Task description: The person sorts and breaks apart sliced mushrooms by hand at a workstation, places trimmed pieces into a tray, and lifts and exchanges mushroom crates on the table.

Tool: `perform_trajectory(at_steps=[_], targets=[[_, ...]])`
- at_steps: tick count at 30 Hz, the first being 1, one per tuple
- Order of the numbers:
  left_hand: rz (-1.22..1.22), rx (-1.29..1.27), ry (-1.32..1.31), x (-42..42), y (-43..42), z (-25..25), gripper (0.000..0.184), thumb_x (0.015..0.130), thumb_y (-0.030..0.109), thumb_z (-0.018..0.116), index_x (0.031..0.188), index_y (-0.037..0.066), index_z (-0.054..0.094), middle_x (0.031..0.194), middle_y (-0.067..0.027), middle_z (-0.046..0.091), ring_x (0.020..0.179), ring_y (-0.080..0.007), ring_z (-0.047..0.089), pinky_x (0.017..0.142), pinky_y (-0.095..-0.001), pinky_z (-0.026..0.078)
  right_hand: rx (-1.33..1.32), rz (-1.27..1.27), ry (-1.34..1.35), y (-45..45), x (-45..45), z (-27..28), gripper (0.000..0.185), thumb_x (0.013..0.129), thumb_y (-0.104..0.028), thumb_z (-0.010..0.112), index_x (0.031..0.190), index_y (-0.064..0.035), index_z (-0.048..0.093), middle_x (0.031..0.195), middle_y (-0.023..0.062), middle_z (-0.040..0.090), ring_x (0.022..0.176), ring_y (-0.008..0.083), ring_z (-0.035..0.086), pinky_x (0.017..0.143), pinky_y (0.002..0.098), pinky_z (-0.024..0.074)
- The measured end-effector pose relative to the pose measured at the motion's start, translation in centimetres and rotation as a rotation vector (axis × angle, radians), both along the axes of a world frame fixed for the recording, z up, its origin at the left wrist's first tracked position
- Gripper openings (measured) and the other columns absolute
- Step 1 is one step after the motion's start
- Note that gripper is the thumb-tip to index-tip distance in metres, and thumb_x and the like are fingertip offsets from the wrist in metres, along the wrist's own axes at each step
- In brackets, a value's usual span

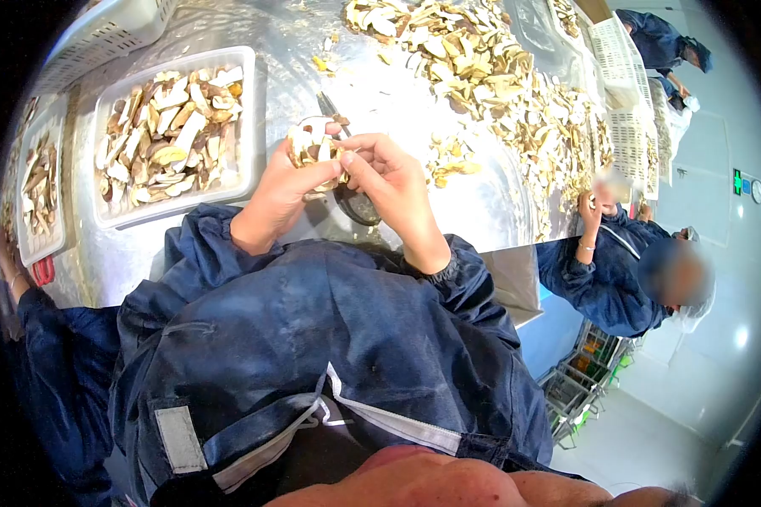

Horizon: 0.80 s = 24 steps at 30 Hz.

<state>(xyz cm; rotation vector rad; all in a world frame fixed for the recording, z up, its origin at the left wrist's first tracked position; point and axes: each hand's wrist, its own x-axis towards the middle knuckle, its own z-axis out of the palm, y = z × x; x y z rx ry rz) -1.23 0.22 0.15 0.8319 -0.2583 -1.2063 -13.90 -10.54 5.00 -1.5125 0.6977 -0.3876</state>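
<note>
In the head view my left hand [275, 190] is closed around a small bunch of sliced mushrooms [303, 150], pale with brown edges. My right hand [389, 182] meets it from the other side, thumb and fingers pinched at the edge of the same bunch. What exactly lies between the right fingertips is too small to tell. Beneath both hands, on the metal table [292, 72], lies a dark tool, probably scissors [357, 208], with a curved black handle; the hands hide its middle. A white plastic basket [252, 127] holding mushroom slices stands left of my left hand.
A large heap of mushroom slices [482, 72] spreads over the table's far and right side, with a smaller pile [448, 160] nearer. More white baskets [100, 46] stand at left and right. Co-workers [604, 283] in dark blue work at the right; another sleeve shows at far left.
</note>
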Motion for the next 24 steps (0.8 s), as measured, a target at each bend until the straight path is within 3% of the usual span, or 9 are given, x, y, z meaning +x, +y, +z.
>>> perform_trajectory(at_steps=[7,13,16,19,20,23,24], targets=[[-0.011,0.000,-0.031,0.0,0.0,0.1,0.049,0.084,-0.002,0.069,0.131,0.001,0.053,0.107,-0.0050,0.066,0.095,-0.0108,0.063,0.084,-0.0256,0.051,0.090,0.022,-0.027,-0.4,-0.2,-0.2,0.012,0.095,-0.006,0.065,0.105,-0.0003,0.065,0.079,0.0001,0.064,0.069,0.0034,0.057,0.060,0.0196,0.0455],[-0.004,-0.001,-0.050,-0.1,0.0,0.4,0.048,0.085,-0.002,0.067,0.130,0.001,0.053,0.109,-0.0077,0.067,0.095,-0.0123,0.064,0.084,-0.0266,0.052,-0.086,-0.071,0.066,0.0,-0.1,-0.7,0.010,0.091,-0.005,0.065,0.099,0.0001,0.064,0.072,-0.0009,0.063,0.064,0.0017,0.054,0.056,0.0197,0.0438],[0.019,0.025,-0.015,0.2,-0.1,0.9,0.044,0.086,-0.002,0.065,0.129,0.001,0.053,0.111,-0.0120,0.068,0.095,-0.0150,0.066,0.084,-0.0280,0.053,-0.111,-0.140,0.064,-1.8,-0.7,-1.0,0.012,0.090,-0.012,0.067,0.095,-0.0008,0.067,0.069,0.0035,0.066,0.058,0.0101,0.060,0.054,0.0249,0.0465],[0.021,0.056,0.073,0.7,0.1,1.8,0.042,0.087,0.000,0.063,0.128,0.001,0.052,0.113,-0.0156,0.068,0.094,-0.0180,0.067,0.082,-0.0300,0.054,-0.799,-0.026,0.544,-5.2,-1.4,0.4,0.018,0.090,-0.021,0.067,0.091,-0.0030,0.071,0.071,0.0111,0.069,0.057,0.0270,0.065,0.054,0.0341,0.0494],[0.004,0.007,0.085,0.7,0.1,1.0,0.042,0.088,0.002,0.063,0.128,0.001,0.052,0.110,-0.0156,0.068,0.095,-0.0198,0.067,0.081,-0.0312,0.055,-0.844,-0.121,0.525,-6.2,-1.2,0.1,0.022,0.088,-0.028,0.068,0.089,-0.0062,0.074,0.079,0.0152,0.069,0.067,0.0370,0.066,0.061,0.0412,0.0513],[-0.048,-0.043,0.163,0.8,0.0,0.1,0.042,0.088,0.005,0.064,0.128,0.002,0.051,0.107,-0.0152,0.068,0.095,-0.0215,0.067,0.079,-0.0322,0.055,-1.006,-0.192,0.403,-9.4,-0.5,-2.4,0.021,0.087,-0.022,0.068,0.089,-0.0018,0.073,0.085,0.0171,0.068,0.070,0.0312,0.065,0.066,0.0373,0.0502],[-0.047,-0.043,0.186,0.8,0.1,0.3,0.042,0.089,0.005,0.064,0.128,0.002,0.051,0.107,-0.0151,0.067,0.096,-0.0219,0.067,0.079,-0.0326,0.055,-0.971,-0.207,0.474,-9.3,0.1,-2.3,0.021,0.084,-0.022,0.070,0.091,-0.0032,0.073,0.084,0.0160,0.068,0.076,0.0302,0.066,0.070,0.0387,0.0508]])
